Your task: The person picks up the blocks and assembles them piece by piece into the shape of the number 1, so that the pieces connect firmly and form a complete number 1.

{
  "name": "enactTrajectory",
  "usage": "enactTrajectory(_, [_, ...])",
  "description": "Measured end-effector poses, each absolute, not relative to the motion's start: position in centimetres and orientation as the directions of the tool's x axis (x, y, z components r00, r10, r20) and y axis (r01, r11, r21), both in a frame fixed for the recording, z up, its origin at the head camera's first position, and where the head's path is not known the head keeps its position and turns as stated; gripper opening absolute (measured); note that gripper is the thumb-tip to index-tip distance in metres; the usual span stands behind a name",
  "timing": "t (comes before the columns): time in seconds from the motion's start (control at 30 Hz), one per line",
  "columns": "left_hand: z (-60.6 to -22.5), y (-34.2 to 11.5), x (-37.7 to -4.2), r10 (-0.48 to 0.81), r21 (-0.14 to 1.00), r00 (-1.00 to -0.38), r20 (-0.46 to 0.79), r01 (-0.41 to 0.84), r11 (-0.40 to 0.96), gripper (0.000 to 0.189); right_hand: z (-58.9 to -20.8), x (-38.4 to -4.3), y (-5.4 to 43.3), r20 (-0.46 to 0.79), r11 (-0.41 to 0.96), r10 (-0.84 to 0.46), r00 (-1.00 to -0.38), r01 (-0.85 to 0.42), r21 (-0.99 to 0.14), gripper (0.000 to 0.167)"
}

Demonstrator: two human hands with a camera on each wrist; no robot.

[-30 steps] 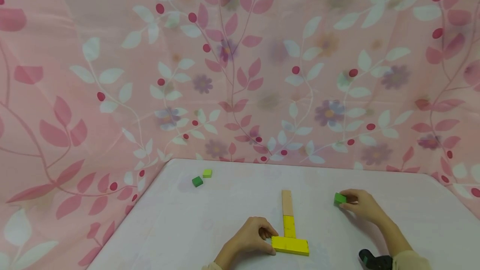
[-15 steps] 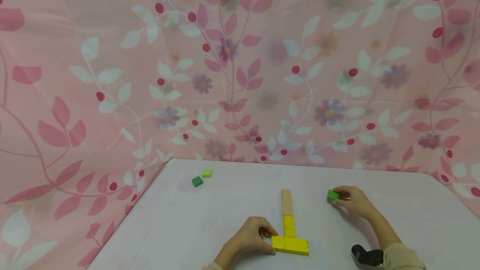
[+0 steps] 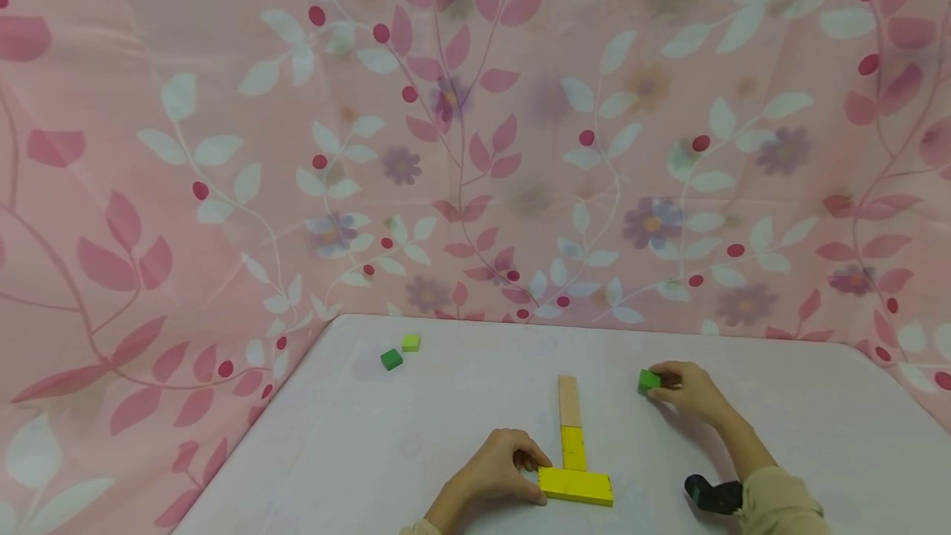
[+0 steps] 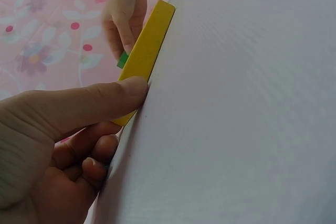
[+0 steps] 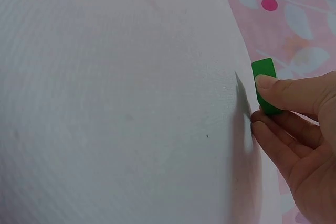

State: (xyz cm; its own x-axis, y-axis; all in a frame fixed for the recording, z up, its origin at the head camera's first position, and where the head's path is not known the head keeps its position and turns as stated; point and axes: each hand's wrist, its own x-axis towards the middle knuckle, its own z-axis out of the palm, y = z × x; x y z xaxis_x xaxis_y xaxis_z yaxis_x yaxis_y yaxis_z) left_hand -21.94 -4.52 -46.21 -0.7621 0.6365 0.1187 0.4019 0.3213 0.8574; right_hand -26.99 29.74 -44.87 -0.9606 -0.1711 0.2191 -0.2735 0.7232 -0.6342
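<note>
My left hand (image 3: 499,466) pinches the left end of a long yellow block (image 3: 575,486) between thumb and fingers; in the left wrist view the thumb lies across the yellow block (image 4: 147,45). Behind that block a shorter yellow block (image 3: 573,447) and a plain wooden block (image 3: 569,401) run away from me in a line, making an upside-down T. To the right of the wooden block, my right hand (image 3: 691,390) holds a green block (image 3: 649,381) between thumb and fingertips. The right wrist view shows the green block (image 5: 265,86) under the thumb, close over the table.
A dark green block (image 3: 391,360) and a light green block (image 3: 411,343) lie near the table's back left. A black wrist device (image 3: 713,494) sits by the right sleeve (image 3: 780,502). A pink floral curtain (image 3: 475,147) hangs behind the white table (image 3: 446,403).
My right hand has carried the green block leftward and slightly farther back, toward the wooden block. The left hand and the yellow and wooden blocks have stayed where they were.
</note>
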Motion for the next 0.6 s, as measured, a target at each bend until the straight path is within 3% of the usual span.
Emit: enactTrajectory(0.6, [-46.5, -4.5, -22.1, 0.637, 0.858, -0.76, 0.129, 0.407, 0.312, 0.032, -44.8, -28.7, 28.5, 0.202, 0.714, -0.196, -0.96, -0.281, -0.642, 0.035])
